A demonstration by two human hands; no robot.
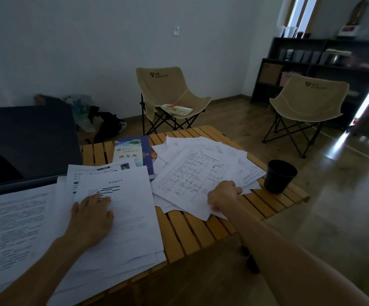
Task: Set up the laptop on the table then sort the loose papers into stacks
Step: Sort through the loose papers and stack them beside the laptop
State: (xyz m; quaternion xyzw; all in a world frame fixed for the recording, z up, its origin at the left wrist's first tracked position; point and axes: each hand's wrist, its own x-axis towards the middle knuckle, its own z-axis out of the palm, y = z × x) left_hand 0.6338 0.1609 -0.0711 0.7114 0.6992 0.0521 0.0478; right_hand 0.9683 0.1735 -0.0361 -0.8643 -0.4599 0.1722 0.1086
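Observation:
The laptop [24, 142] stands open at the left of the slatted wooden table [192, 230], its dark screen facing me. A stack of printed papers [130, 217] lies in front of me, and my left hand [90, 219] rests flat on it with straight fingers. More printed sheets [9, 230] cover the laptop's base at the far left. A loose, fanned pile of papers [201, 164] lies to the right, topped by a sheet with a table grid. My right hand [223, 195] grips the near edge of that grid sheet.
A purple and white booklet [135, 153] lies behind the stack. A black cup [279, 176] stands near the table's right edge. Two beige folding chairs [170, 93] [307, 100] stand beyond the table, a dark shelf [311, 62] behind them. Bags lie by the wall.

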